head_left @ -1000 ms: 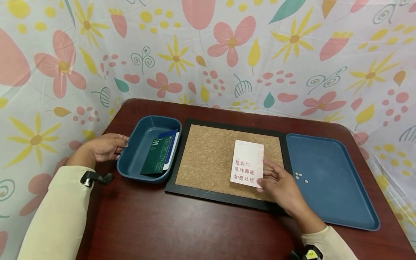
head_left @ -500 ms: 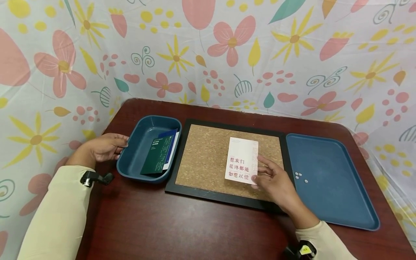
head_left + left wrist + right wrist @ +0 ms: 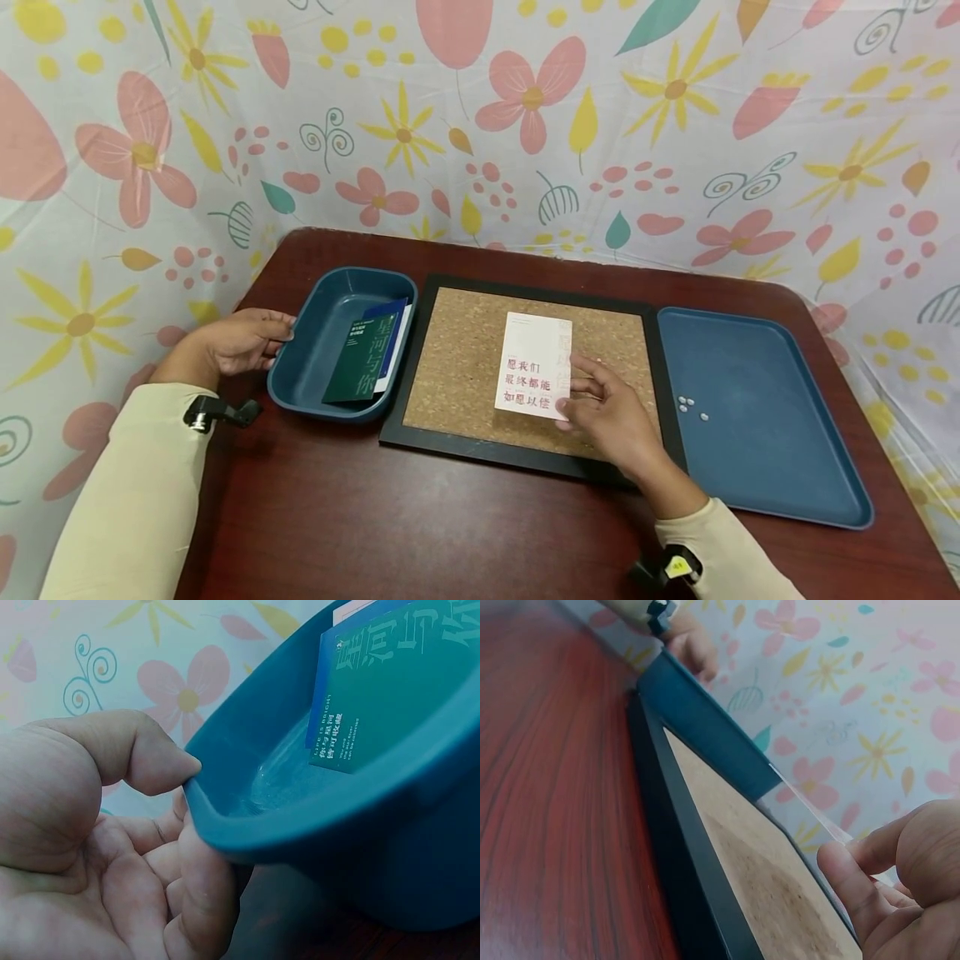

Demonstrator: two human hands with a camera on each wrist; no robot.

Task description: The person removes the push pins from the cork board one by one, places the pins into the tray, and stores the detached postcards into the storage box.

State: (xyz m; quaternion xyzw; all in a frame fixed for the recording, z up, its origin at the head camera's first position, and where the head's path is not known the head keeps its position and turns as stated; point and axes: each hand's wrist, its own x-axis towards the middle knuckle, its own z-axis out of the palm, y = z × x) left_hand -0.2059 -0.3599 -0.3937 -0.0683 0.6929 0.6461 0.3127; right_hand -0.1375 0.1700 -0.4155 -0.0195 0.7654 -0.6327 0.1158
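A white card [image 3: 529, 354] printed with red Chinese characters is pinched at its right edge by my right hand [image 3: 611, 417]. It hangs over the cork board [image 3: 457, 358]; the right wrist view shows it edge-on, raised above the cork. My left hand [image 3: 251, 342] grips the left rim of a deep blue bin [image 3: 303, 375], thumb on top and fingers beneath in the left wrist view. Inside that bin a green card [image 3: 356, 362] leans over a blue card [image 3: 393, 346], with a white edge showing behind them.
To the board's right lies a flat blue tray [image 3: 765, 433] with several small shiny pins [image 3: 684, 404] near its left side. A black frame [image 3: 487, 450] borders the cork. Flowered cloth [image 3: 480, 125] hangs behind the dark red table [image 3: 420, 517].
My right hand has carried the white card leftward over the cork board, from its right part toward the middle. The left hand keeps its grip on the bin's rim.
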